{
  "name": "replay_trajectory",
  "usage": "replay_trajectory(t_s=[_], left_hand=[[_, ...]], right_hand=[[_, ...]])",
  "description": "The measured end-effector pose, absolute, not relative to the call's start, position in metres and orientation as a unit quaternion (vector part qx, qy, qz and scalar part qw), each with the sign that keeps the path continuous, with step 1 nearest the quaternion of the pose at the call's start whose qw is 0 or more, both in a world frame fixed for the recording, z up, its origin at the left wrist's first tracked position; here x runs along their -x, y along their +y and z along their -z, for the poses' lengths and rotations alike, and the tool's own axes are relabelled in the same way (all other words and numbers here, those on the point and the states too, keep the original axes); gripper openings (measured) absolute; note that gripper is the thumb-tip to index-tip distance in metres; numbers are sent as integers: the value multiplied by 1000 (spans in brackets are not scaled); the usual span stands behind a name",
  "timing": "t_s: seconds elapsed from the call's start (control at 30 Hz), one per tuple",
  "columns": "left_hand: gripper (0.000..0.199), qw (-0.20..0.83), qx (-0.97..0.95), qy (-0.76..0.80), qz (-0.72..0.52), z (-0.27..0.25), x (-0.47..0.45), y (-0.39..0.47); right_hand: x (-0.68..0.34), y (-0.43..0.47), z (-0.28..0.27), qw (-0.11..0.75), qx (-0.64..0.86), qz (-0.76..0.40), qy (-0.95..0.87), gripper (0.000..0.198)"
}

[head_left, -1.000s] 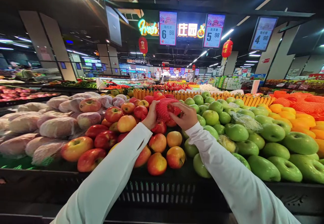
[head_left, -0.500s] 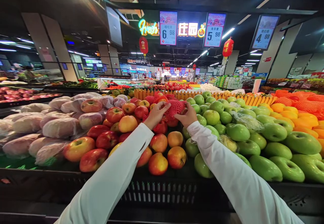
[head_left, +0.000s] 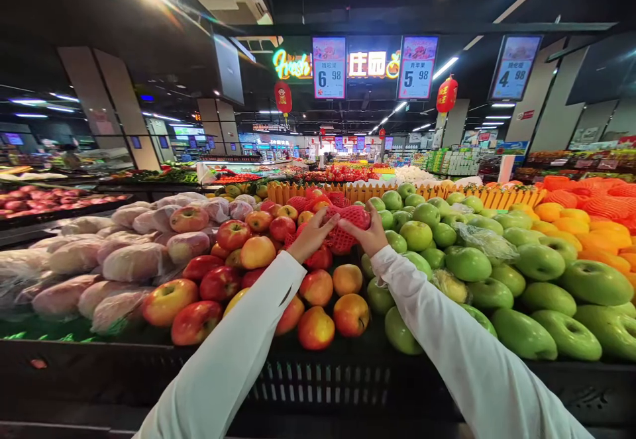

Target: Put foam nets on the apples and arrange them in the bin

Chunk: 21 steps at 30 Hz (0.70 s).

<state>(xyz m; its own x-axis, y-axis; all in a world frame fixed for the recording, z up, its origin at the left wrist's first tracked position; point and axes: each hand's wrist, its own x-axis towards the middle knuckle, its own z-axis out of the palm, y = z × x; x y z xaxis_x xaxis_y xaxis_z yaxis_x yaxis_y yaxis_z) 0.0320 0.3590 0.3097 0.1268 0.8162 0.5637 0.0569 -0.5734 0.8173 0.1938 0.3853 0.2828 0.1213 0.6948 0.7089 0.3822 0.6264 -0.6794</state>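
Above the rear of the red apple pile, a red foam fruit net [head_left: 354, 215] is held between my two hands. My left hand [head_left: 313, 236] grips its left side, fingers bent against the mesh. On the other side my right hand [head_left: 370, 234] is closed on the net, its thumb stretched across the front. The net bulges as if round a fruit, but the mesh and my fingers hide most of what is inside. Red-and-yellow apples [head_left: 316, 328] lie below my wrists, and more red foam netting shows just behind the hands.
Green apples [head_left: 470, 261] are heaped at right, with oranges [head_left: 593, 230] beyond. Film-wrapped fruit [head_left: 134, 259] fills the left side. A low yellow picket fence [head_left: 437, 194] runs behind the heaps. The black slatted crate front [head_left: 318, 383] borders the near edge. Price screens [head_left: 329, 68] hang overhead.
My hands have come slightly closer together around the net. My right thumb now reaches further across it. The view has tilted up and shifted a little, moving the display slightly right and down.
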Motion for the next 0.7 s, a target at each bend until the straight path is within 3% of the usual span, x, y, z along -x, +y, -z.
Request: replay_trajectory(t_s=[0.1,0.17,0.33,0.4,0.47,0.6,0.7], left_hand=[[22,219,-728,370,-534,-314,-26,359],[30,140,-746,402,-512,-316,-21,359],[31,-79,-687,612,-383,-314,-8,357],[40,-89,-668,681,-288,-311,-4,355],[34,-77,-673,697,-234,-308,-3,355],[27,-74,-675,698,-229,-309,-2,355],[33,-62,-646,707,-280,-315,-4,355]], right_hand=[[-194,381,-286,632,459,-137,-610,76],[-196,376,-291,642,483,-122,-583,69],[-199,360,-302,585,558,-25,-589,79],[-198,355,-302,513,564,-18,-647,80],[-195,352,-300,416,555,-29,-720,81],[-187,351,-294,247,533,-37,-808,88],[-183,349,-292,203,566,-13,-799,85]])
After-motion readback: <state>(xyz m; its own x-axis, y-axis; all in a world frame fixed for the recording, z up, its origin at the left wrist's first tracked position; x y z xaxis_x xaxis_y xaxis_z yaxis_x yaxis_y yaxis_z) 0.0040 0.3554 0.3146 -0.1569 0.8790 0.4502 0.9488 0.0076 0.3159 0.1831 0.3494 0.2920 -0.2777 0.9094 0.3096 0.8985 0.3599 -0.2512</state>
